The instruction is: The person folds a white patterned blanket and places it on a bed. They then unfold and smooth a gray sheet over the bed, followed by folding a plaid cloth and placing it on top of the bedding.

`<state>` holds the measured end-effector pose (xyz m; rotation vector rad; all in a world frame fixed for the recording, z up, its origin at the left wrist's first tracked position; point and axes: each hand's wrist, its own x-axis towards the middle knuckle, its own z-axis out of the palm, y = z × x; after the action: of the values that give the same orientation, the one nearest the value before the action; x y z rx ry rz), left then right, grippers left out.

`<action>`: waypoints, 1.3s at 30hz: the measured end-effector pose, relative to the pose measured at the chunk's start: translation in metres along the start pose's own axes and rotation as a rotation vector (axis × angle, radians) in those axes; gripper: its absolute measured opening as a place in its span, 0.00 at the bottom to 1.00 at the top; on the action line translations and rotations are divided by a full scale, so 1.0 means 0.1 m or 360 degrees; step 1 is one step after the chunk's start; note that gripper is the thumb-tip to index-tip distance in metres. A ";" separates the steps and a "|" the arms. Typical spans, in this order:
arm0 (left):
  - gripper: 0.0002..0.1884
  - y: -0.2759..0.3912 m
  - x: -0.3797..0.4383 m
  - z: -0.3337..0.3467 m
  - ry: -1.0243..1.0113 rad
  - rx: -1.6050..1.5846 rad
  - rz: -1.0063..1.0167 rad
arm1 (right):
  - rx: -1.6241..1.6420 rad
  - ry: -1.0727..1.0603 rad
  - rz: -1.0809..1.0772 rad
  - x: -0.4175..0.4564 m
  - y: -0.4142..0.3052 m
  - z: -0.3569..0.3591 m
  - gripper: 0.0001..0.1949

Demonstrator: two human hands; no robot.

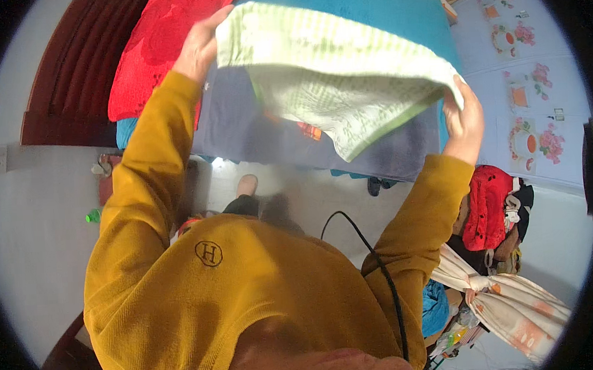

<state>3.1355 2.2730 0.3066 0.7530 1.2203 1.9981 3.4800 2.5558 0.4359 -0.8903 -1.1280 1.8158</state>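
A pale green and white patterned cloth (330,49) hangs stretched in the air between my two hands. My left hand (198,45) pinches its left corner, and my right hand (464,115) grips the opposite corner. The cloth's lower part folds down to a drooping tip with a green border. Beneath it lies a bed with a grey-purple cover (229,118) along the near side and a teal blanket (393,7) farther back. Part of a small orange and red item (310,131) shows on the grey cover, just under the cloth's edge.
A red blanket (147,57) lies on the bed's left, beside a dark wooden headboard (73,70). Red and dark clothes (488,211) are piled at the right, near a tied curtain (505,295). Dark shoes (378,185) sit at the bed's foot. A black cable (384,265) crosses before my body.
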 end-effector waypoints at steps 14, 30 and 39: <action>0.26 -0.40 -1.11 0.41 0.0344 -0.0652 -0.0455 | -0.0551 -0.0040 -0.0295 -0.69 0.04 -0.83 0.18; 0.29 0.15 -2.72 1.03 0.0846 -0.0583 -0.0065 | -0.0008 -0.1040 -0.0344 -0.66 0.06 -1.14 0.21; 0.25 1.41 -1.46 0.03 0.0737 -0.0269 0.0419 | -0.0030 -0.1107 -0.0472 0.01 -0.35 0.20 0.21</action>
<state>3.1927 2.1122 0.4170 0.3907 1.2267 2.5559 3.4711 2.5596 0.4749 -0.0592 -1.5974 1.9031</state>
